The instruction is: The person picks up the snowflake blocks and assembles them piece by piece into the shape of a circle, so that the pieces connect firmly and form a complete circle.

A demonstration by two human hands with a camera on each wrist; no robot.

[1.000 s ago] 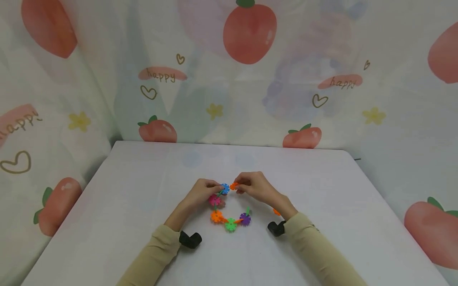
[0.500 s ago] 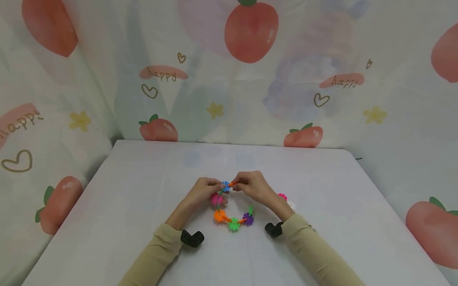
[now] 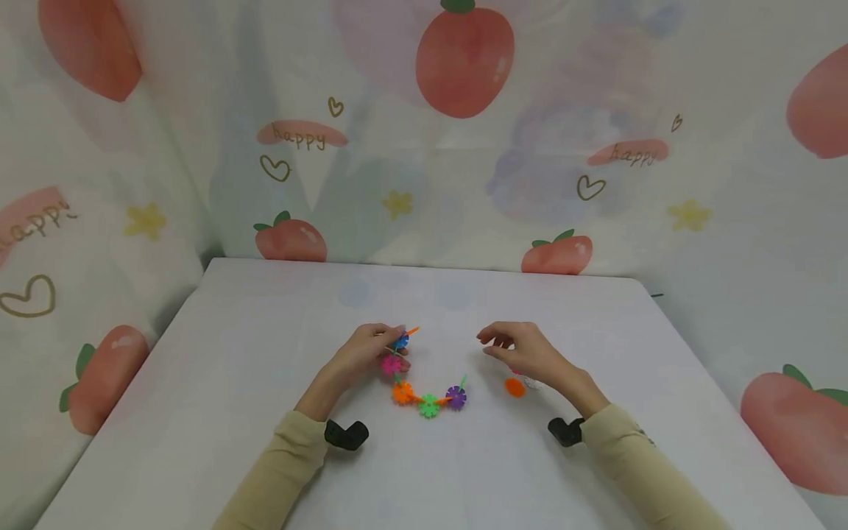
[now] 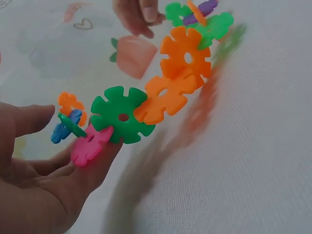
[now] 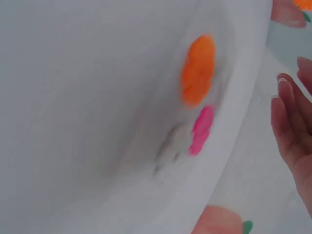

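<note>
A curved chain of interlocking plastic snowflake discs [image 3: 402, 393] hangs from my left hand [image 3: 361, 350]. Thumb and fingers grip its blue end in the head view, where an orange disc sticks out beyond the blue one. Seen from the left wrist, a pink disc [image 4: 91, 145] lies against the fingers, followed by a dark green disc [image 4: 122, 105] and orange ones; light green and purple discs form the far end. My right hand [image 3: 526, 350] is apart from the chain, raised over the table with nothing between its loosely bent fingers.
Below the right hand lie a loose orange disc [image 3: 514, 387], a pink disc [image 5: 201, 130] and a white disc [image 5: 173, 146], blurred in the right wrist view. The white table [image 3: 265, 309] meets a fruit-printed cloth [image 3: 464, 199] at the back. Black wrist mounts [image 3: 347, 436] hang near both sleeves.
My right hand first brought an orange disc onto the blue one, then let go and moved right, uncovering loose discs. My left hand, with the chain, shifted slightly left.
</note>
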